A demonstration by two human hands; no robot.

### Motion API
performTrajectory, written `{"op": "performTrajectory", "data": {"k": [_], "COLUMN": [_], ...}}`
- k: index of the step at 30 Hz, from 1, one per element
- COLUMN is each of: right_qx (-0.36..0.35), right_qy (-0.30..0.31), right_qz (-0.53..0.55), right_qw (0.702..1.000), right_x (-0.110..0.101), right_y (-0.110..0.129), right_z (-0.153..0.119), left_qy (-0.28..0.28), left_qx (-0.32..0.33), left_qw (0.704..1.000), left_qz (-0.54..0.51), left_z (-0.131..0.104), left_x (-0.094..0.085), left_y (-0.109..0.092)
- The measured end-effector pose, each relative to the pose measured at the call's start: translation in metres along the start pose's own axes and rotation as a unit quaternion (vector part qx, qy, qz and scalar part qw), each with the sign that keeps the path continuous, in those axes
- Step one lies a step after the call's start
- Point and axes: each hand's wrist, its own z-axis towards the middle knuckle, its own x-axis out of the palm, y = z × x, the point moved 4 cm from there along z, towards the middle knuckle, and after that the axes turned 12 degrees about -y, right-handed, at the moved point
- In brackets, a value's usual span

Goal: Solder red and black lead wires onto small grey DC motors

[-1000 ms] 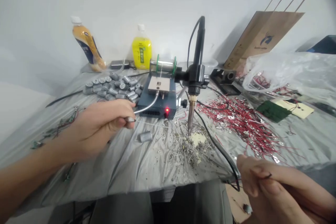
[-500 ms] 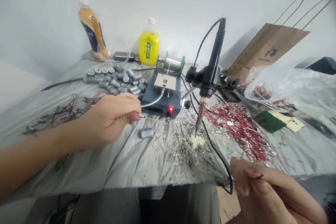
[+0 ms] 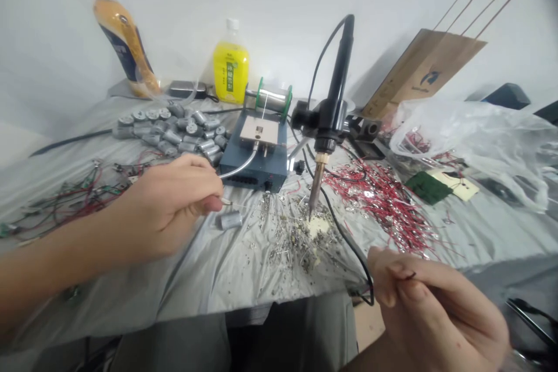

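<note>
My left hand [image 3: 183,203] is closed around the solder feed tube [image 3: 239,167], whose thin tip with solder wire pokes out past my fingers. Just below that tip a single silver cylinder [image 3: 231,220], like a small motor, lies on its side. The soldering iron [image 3: 317,183] hangs tip-down in a black holder, above a small pale pad [image 3: 319,225] ringed with solder bits. At the front right, my right hand [image 3: 427,296] pinches a thin dark wire [image 3: 412,275]; most of it is hidden by the fingers. The solder feeder [image 3: 255,157] carries a green-rimmed spool [image 3: 274,99].
Several silver cylinders [image 3: 174,128] are heaped at the left back, beside tangled wired parts [image 3: 87,192]. Red wires [image 3: 383,197] are piled right of the iron. Two bottles [image 3: 231,70], a paper bag [image 3: 422,70] and a clear plastic bag [image 3: 471,128] stand or lie along the wall.
The view has shifted, so everything sits somewhat further left. The feeder's red light, lit before, is now off. Both hands keep their grips, with little movement relative to the table.
</note>
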Motion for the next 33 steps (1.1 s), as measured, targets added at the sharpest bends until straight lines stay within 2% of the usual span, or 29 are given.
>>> {"op": "performTrajectory", "data": {"k": [10, 19, 24, 27, 33], "right_qx": [0.012, 0.02, 0.014, 0.024, 0.037], "right_qy": [0.006, 0.019, 0.006, -0.001, -0.022], "right_qz": [0.023, 0.013, 0.011, 0.002, -0.015], "right_qw": [1.0, 1.0, 1.0, 1.0, 0.999], "right_x": [-0.007, -0.013, -0.014, -0.016, -0.02], "right_y": [-0.007, -0.008, -0.005, -0.005, -0.006], "right_z": [-0.002, -0.004, -0.001, -0.004, -0.009], "left_qy": [-0.008, -0.002, -0.014, 0.003, 0.003], "left_qx": [0.012, -0.006, 0.014, 0.017, 0.026], "left_qw": [1.0, 0.998, 0.999, 0.999, 0.998], "left_qz": [0.024, 0.057, 0.046, 0.038, 0.053], "left_z": [0.006, -0.014, -0.002, 0.005, 0.006], "left_x": [0.0, -0.001, -0.002, -0.001, -0.002], "left_y": [-0.006, 0.011, 0.0, -0.005, -0.008]}}
